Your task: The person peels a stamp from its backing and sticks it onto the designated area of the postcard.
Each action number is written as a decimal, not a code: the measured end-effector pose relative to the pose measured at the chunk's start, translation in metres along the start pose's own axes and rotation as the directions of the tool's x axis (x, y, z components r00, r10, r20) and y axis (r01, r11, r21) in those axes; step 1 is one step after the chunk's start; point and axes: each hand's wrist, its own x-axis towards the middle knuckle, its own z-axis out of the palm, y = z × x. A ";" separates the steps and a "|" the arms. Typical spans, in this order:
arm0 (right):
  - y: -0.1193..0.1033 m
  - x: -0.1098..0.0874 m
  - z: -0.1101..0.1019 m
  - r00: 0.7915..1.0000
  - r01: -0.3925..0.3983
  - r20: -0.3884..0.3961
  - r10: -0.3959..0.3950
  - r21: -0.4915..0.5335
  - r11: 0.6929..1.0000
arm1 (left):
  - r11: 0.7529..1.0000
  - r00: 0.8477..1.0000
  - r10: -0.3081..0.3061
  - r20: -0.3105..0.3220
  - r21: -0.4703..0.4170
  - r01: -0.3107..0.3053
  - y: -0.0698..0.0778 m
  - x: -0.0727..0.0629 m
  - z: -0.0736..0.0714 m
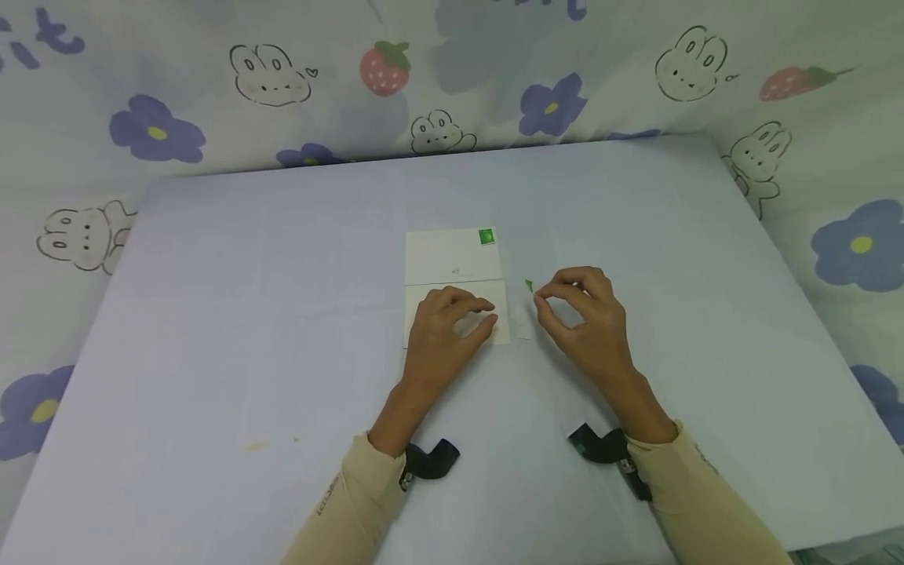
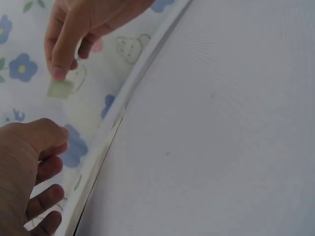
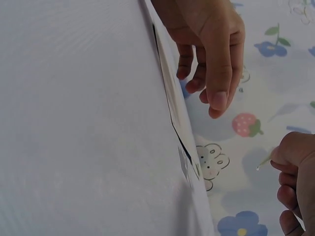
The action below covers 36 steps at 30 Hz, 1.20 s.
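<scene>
A white paper card or opened envelope [image 1: 452, 255] lies in the middle of the table with a line across it. At its upper right corner sits a green square stamp [image 1: 486, 236]. To the right of the card, my right hand [image 1: 589, 329] pinches a second small green stamp [image 2: 60, 89] by its edge, held above the table. My left hand [image 1: 448, 333] hovers over the lower part of the card, its thumb and forefinger curved apart with nothing between them. In the right wrist view the held stamp [image 3: 264, 162] appears nearly edge-on.
A small pale piece of paper [image 1: 523, 328] lies just right of the card. The white-covered table [image 1: 247, 353] has faint yellowish stains [image 1: 257, 446] at the front left. A patterned cloth [image 1: 339, 94] hangs behind its far edge. Dark wrist cameras [image 1: 432, 461] project from both sleeves.
</scene>
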 end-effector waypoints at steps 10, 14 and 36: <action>-0.002 -0.002 0.004 1.000 -0.018 0.008 0.018 0.015 1.000 | 0.999 0.999 -0.031 -0.012 -0.023 0.031 -0.009 -0.006 -0.016; -0.002 -0.001 0.004 1.000 -0.010 0.002 0.010 0.025 1.000 | 0.998 0.999 -0.050 -0.005 -0.037 0.050 -0.012 -0.009 -0.020; -0.001 -0.001 0.007 1.000 0.009 0.001 -0.009 0.021 1.000 | 0.997 0.996 -0.078 -0.054 -0.014 0.077 -0.035 -0.021 -0.054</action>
